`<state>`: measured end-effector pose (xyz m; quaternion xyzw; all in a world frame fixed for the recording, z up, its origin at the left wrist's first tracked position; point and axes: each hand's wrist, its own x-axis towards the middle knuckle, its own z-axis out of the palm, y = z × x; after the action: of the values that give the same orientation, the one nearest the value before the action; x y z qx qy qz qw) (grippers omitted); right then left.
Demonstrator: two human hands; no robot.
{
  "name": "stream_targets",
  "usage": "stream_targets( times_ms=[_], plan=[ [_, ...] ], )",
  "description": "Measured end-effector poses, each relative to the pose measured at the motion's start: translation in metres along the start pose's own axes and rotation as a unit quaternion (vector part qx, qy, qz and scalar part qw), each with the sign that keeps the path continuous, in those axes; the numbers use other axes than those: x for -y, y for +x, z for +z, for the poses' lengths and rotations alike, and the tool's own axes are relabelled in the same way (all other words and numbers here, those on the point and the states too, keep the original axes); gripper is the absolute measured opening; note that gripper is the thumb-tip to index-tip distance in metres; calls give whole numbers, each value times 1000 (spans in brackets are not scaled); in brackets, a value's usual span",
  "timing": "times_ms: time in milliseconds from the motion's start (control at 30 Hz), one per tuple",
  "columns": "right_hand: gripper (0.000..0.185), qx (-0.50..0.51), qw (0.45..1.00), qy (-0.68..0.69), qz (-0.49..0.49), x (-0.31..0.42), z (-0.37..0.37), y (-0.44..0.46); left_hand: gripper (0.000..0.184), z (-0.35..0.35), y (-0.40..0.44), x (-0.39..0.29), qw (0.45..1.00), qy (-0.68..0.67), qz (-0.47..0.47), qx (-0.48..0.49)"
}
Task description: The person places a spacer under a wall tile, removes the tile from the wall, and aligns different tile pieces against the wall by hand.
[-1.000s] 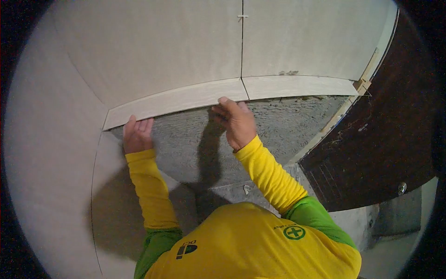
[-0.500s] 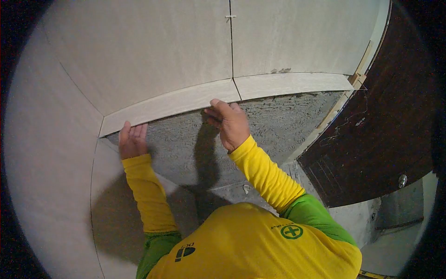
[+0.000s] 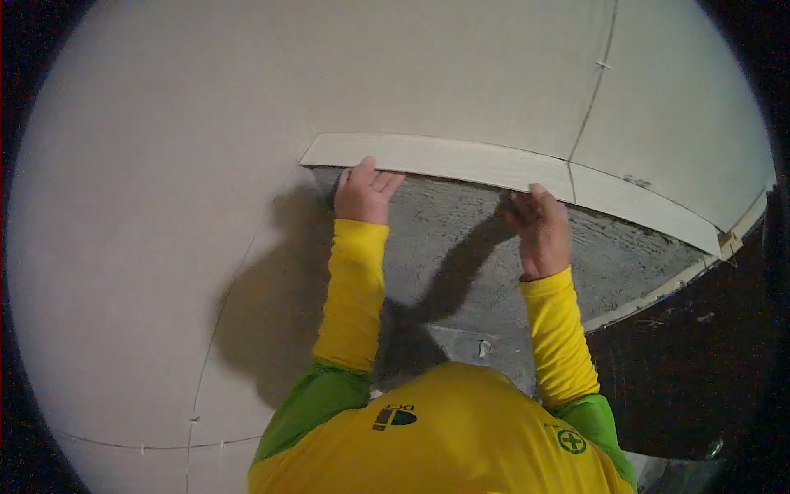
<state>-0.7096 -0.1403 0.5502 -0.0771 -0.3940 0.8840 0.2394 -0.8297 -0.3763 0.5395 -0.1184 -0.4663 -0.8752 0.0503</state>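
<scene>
A long narrow strip of pale tile (image 3: 461, 158) runs along the bottom of the large wall tiles. Near its left end my left hand (image 3: 364, 196) grips the lower edge, thumb over the front face and the other fingers below the edge. My right hand (image 3: 545, 235) is at the same edge, just left of the joint with a second pale strip (image 3: 642, 199). Its thumb rests on the front face; its curled fingers are partly in shadow. Beneath both strips lies rough grey mortar (image 3: 461, 247), partly covered by the shadows of my arms.
Large pale wall tiles (image 3: 444, 66) rise above the strip, with a white spacer (image 3: 603, 64) in a joint. More tiles (image 3: 164, 288) cover the left side. A dark brown door panel (image 3: 683, 354) stands at the right beside a light frame edge (image 3: 650, 306).
The view has swung to the left, so the strip and hands appear farther right. Both hands remain at the strip's lower edge, and the left sits slightly farther from the corner.
</scene>
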Motion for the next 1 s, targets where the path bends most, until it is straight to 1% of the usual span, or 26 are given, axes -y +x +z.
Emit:
stream_targets(
  times_ms=[67, 100, 167, 200, 267, 300, 367, 433, 500, 567, 633, 667, 700, 733, 800, 833, 867, 900, 1000],
  plan=[
    [27, 2, 1000, -4, -4, 1, 1, 0, 42, 12, -2, -9, 988, -128, -58, -62],
    [27, 2, 1000, -9, -4, 4, 3, -3, 42, 11, -4, -10, 989, -124, -56, -65],
    [27, 4, 1000, -12, -3, 6, 7, -7, 30, 6, -5, -10, 992, -124, -28, -18],
    [26, -1, 1000, -12, -2, 7, 8, -7, 30, 5, -4, -8, 992, -119, -28, -20],
    [26, -7, 1000, -6, 3, 7, 8, -5, 27, 7, -2, -7, 978, -185, -59, -76],
    [27, -3, 1000, -6, 2, 7, 7, -5, 27, 4, 0, -4, 979, -179, -60, -78],
    [27, 1, 1000, -3, 8, 7, 6, -5, 25, 0, 3, 1, 979, -199, -29, -43],
    [28, -21, 1000, -7, -13, 5, 7, -6, 24, 5, 0, -1, 984, -166, -26, -65],
    [25, -4, 1000, -14, 1, 5, 0, -2, 23, 9, -2, -5, 987, -134, -23, -87],
    [23, 15, 1000, -19, 17, 4, -3, -1, 27, 7, -2, -6, 992, -118, -29, -35],
    [25, -16, 999, -11, 26, 8, 4, -2, 29, 13, -3, -10, 993, -108, -37, -44],
    [25, -13, 999, -7, 33, 10, 10, -2, 32, 16, -4, -11, 992, -105, -45, -48],
    [24, -44, 999, -8, 16, 12, 19, -3, 32, 18, -6, -9, 993, -98, -41, -52],
    [23, -75, 997, -9, 1, 11, 20, -2, 37, 20, -10, -4, 998, -42, 57, 1],
    [22, -84, 996, -14, 11, 2, 6, 2, 41, 21, -7, -2, 986, 25, 156, 52],
    [22, -97, 995, -25, 15, -3, -2, 2, 40, 20, -3, -3, 998, -27, 62, -15],
    [22, -95, 995, -20, 22, -6, -10, 0, 39, 20, 0, -5, 993, -80, -31, -83],
    [21, -75, 994, -78, 1, -7, -18, -3, 39, 20, 0, -6, 993, -73, -29, -87],
    [21, -120, 987, -69, 75, -4, -25, -1, 36, 16, -4, -3, 993, -79, -43, -81]
  ],
)
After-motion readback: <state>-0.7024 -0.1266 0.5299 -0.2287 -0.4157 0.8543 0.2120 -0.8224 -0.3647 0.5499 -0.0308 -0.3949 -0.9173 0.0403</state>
